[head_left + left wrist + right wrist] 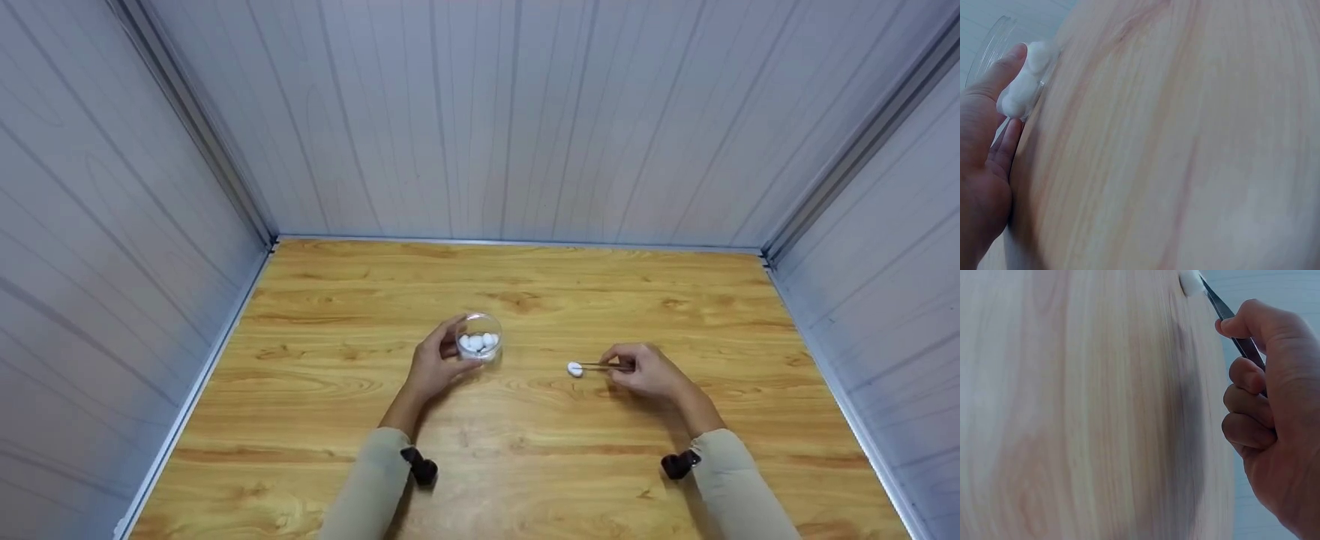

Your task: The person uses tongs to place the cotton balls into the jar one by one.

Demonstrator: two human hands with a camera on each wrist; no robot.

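Note:
A clear round jar (480,322) stands on the wooden table with several white cotton balls (478,343) inside. My left hand (437,361) grips the jar from its left side, thumb in front and fingers behind; in the left wrist view the thumb lies along the clear wall beside the cotton balls (1023,90). To the right, my right hand (646,369) pinches metal tweezers (600,366) between thumb and fingers. Their tips point left and meet a single cotton ball (575,370), close over the table. The right wrist view shows the tweezers (1224,312) with their tips at that cotton ball (1191,282).
The wood-grain table (517,457) is bounded by pale panel walls at the back (480,135), left (97,247) and right (885,262). Black wrist cameras sit on both sleeves, the left camera (421,469) and the right camera (679,465).

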